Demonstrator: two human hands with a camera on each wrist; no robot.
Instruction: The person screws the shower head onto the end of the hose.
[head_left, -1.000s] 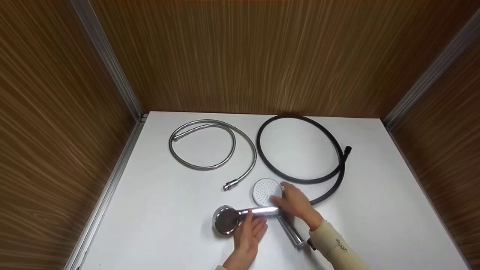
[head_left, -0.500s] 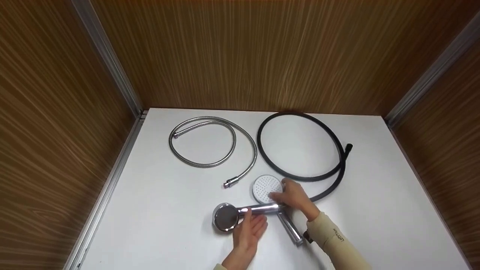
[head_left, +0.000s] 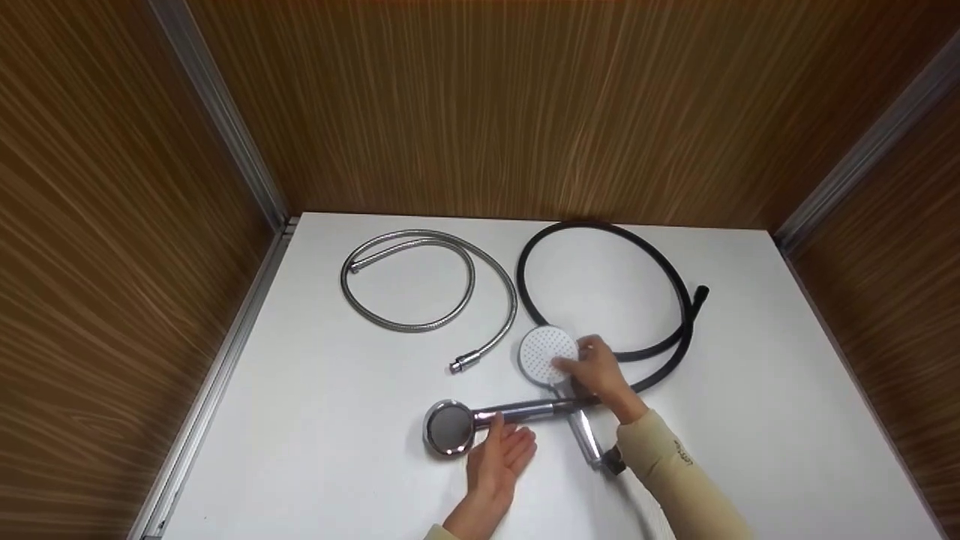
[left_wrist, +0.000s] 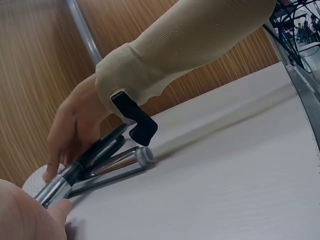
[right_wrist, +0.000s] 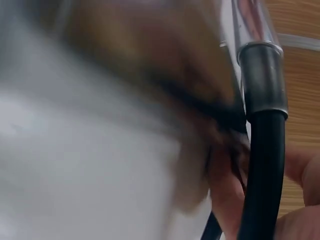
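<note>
In the head view my left hand [head_left: 491, 469] holds a chrome shower head [head_left: 450, 429] by its handle, thumb across the top and the other fingers extended below. Its dark spray face is turned upward. A black hose [right_wrist: 266, 165] meets the handle's end at a dark collar [right_wrist: 262, 77] in the right wrist view. My right hand [head_left: 600, 375] grips a second shower head [head_left: 541, 352] by its round white face, thumb on the nozzles. That one's chrome handle [left_wrist: 120, 162] slants beneath the first handle and the hose. The right palm is hidden.
A coiled metal hose [head_left: 409, 328] lies at the back left of the white table [head_left: 322, 420]. The black hose's loop spreads over the back right. Wood-grain panels [head_left: 480, 112] enclose the table at the back and sides. A black device [left_wrist: 134, 117] sits on the right wrist.
My right hand has moved away from me and slightly right with the white-faced shower head, whose face now overlaps the black hose loop. The left hand stays almost in place.
</note>
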